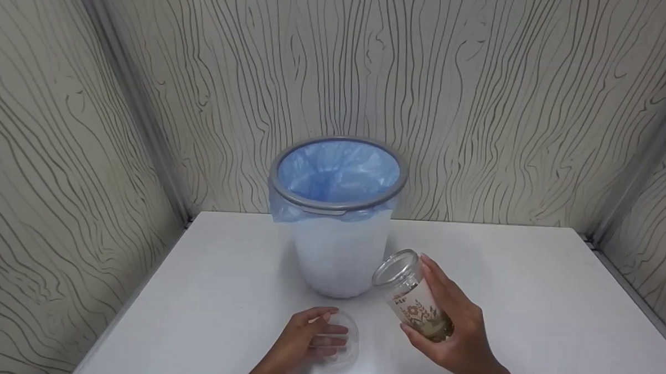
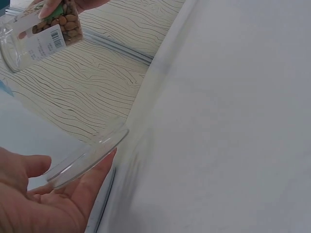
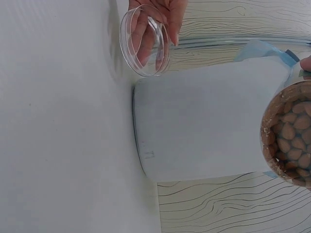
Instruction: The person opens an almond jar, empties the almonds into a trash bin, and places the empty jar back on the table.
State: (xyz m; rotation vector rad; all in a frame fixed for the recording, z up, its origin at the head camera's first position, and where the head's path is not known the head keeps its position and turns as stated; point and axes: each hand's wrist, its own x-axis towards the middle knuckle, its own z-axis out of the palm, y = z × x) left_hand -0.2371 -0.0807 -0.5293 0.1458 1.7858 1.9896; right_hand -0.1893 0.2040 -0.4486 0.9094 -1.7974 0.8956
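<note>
My right hand (image 1: 461,331) grips a clear jar (image 1: 399,286) with a printed label, raised above the table and tilted so its open mouth points up and left. Brown almonds (image 2: 70,26) lie in the jar's lower part, seen also through its base in the right wrist view. Low in front of the bin, my left hand (image 1: 304,334) holds a round transparent lid (image 1: 351,342) at its rim. The thumb is at one edge and the fingers lie behind and under the lid, showing through it. The lid is apart from the jar.
A white bin (image 1: 339,253) with a grey rim ring and a blue bag liner (image 1: 339,168) stands on the white table (image 1: 224,283), just beyond both hands. Wood-grain patterned panels (image 1: 480,103) enclose the back and sides.
</note>
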